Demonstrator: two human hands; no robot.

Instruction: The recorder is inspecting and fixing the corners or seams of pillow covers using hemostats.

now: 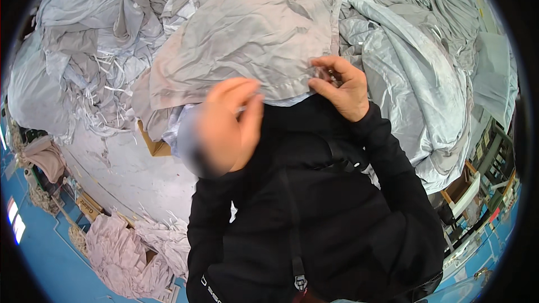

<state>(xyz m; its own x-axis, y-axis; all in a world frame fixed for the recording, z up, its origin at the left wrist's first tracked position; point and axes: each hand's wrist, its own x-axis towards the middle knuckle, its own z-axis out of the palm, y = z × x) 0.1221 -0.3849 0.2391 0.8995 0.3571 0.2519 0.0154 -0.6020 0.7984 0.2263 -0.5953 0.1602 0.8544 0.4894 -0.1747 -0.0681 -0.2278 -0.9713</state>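
Observation:
A light grey sewn cloth (252, 33) with a hemmed edge lies spread in front of me, its near edge reaching my lap. My right hand (348, 90) is at its near right corner, thumb and forefinger curled in. Something small, dark and shiny sits between those fingers, too unclear to name. My left hand (233, 126), smeared by motion, hovers by the near edge of the cloth, fingers bent toward the thumb. Whether it pinches anything does not show.
Heaps of grey fabric (95, 5) with white tapes cover the far side and left. A shiny pale grey pile (418, 90) lies at right. A cardboard piece (151, 140) shows under the cloth. Pinkish fabric (123, 252) lies at lower left, by the blue floor (45, 264).

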